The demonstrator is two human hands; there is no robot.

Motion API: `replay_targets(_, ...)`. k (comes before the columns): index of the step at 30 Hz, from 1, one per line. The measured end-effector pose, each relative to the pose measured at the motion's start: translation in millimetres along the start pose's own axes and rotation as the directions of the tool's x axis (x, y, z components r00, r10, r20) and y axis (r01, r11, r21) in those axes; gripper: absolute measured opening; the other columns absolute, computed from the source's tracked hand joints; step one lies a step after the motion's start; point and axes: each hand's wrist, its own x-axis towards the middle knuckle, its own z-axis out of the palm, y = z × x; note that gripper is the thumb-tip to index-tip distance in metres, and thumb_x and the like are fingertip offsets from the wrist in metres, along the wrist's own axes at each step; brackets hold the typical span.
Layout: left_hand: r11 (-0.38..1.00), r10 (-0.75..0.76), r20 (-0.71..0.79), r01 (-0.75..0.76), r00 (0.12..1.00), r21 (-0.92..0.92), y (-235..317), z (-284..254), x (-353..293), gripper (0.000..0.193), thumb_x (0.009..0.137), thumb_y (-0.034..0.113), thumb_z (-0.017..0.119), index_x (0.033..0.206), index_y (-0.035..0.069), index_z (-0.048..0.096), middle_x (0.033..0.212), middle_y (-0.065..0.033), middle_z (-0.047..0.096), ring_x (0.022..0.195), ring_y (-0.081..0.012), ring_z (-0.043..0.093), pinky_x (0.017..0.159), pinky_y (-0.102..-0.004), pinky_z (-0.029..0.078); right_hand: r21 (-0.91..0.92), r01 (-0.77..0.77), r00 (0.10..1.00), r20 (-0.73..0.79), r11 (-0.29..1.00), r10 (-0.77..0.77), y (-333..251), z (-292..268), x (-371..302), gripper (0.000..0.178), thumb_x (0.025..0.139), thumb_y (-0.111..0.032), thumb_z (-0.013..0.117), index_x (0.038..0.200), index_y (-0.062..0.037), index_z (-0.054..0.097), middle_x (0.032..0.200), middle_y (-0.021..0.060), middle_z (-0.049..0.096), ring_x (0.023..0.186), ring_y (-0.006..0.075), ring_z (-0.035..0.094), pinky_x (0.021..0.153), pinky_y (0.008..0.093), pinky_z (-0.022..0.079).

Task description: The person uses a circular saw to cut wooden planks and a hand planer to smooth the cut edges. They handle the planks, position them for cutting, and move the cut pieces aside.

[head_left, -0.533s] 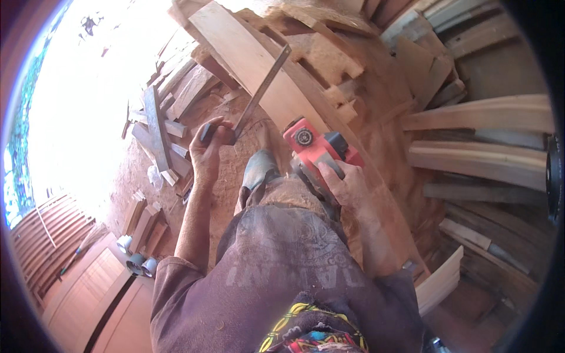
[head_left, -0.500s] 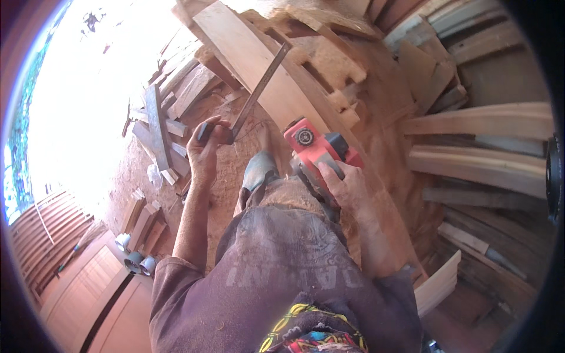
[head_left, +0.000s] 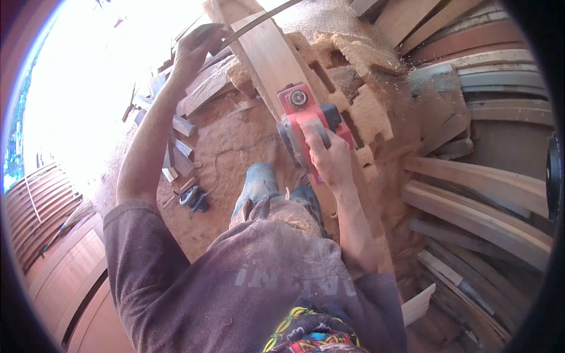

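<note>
A long pale board (head_left: 268, 56) runs away from me, lying over a rough, notched wooden support. My right hand (head_left: 332, 159) is closed round the grey handle of a red electric planer (head_left: 289, 105), which rests on the board. Farther off to the left, my left hand (head_left: 197, 44) grips a try square by its stock, mostly hidden by the fingers. The square's long dark blade (head_left: 259, 21) reaches across the board's far part, on or just above its face; which of the two I cannot tell.
Notched, sawdust-covered wood (head_left: 371, 112) lies along the board's right side. Timber planks (head_left: 477, 182) are stacked at the right, offcuts (head_left: 182, 126) piled at the left. A blue power tool (head_left: 194, 198) sits on the sawdust floor, its cord trailing. Wooden panels (head_left: 76, 276) stand at lower left.
My left hand has carried the try square away from me, over the board's far part. The planer and right hand have shifted a little farther forward. My view has turned, uncovering the blue tool.
</note>
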Motion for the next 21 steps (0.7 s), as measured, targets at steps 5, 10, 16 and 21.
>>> replay_targets(5, 0.994, -0.033, 0.111, 0.022, 0.993, 0.104, -55.3, -9.3, 64.0, 0.032, 0.105, 0.025, 0.068, 0.129, 0.004, 0.074, 0.109, -0.0028, 0.076, 0.090, -0.0113, 0.066, 0.083, -0.0290, 0.054, -0.034, 0.040, 0.999, 0.022, 0.999, -0.039, 17.4, -15.1, -27.6, 0.040, 0.106, -0.039, 0.068, 0.094, -0.0012, 0.071, 0.065, -0.0051, 0.056, 0.058, 0.0034, 0.051, 0.051, 0.0247, 0.036)
replay_targets(10, 0.983, -0.013, 0.224, -0.028, 0.974, 0.181, -70.6, -6.4, 75.5, 0.037, 0.105, 0.033, 0.071, 0.130, 0.007, 0.074, 0.115, -0.0039, 0.078, 0.102, -0.0130, 0.070, 0.092, -0.0305, 0.054, -0.249, -0.093, 0.996, -0.018, 0.964, 0.091, 45.0, -49.5, -88.7, 0.038, 0.102, -0.034, 0.067, 0.101, 0.0024, 0.075, 0.074, 0.0159, 0.072, 0.069, 0.0227, 0.072, 0.064, 0.0407, 0.053)
replay_targets(16, 0.999, -0.028, 0.067, 0.025, 0.997, 0.046, -57.0, -10.0, 48.7, 0.035, 0.106, 0.029, 0.068, 0.134, 0.008, 0.071, 0.123, -0.0083, 0.078, 0.110, -0.0175, 0.073, 0.093, -0.0359, 0.056, -0.258, -0.145, 0.988, 0.018, 0.955, 0.154, 33.7, -42.6, -67.0, 0.034, 0.102, -0.031, 0.067, 0.105, 0.0013, 0.078, 0.078, 0.0141, 0.074, 0.074, 0.0184, 0.072, 0.068, 0.0376, 0.054)
replay_targets(21, 0.941, 0.014, -0.524, 0.165, 0.852, 0.294, -13.5, -9.4, -43.6, 0.028, 0.107, 0.029, 0.066, 0.126, 0.008, 0.071, 0.114, -0.0153, 0.077, 0.100, -0.0231, 0.075, 0.087, -0.0388, 0.056, -0.083, -0.073, 0.996, 0.039, 0.994, 0.076, 13.2, 1.6, -8.5, 0.035, 0.105, -0.032, 0.067, 0.085, -0.0043, 0.067, 0.065, -0.0044, 0.057, 0.054, 0.0038, 0.051, 0.048, 0.0227, 0.038)
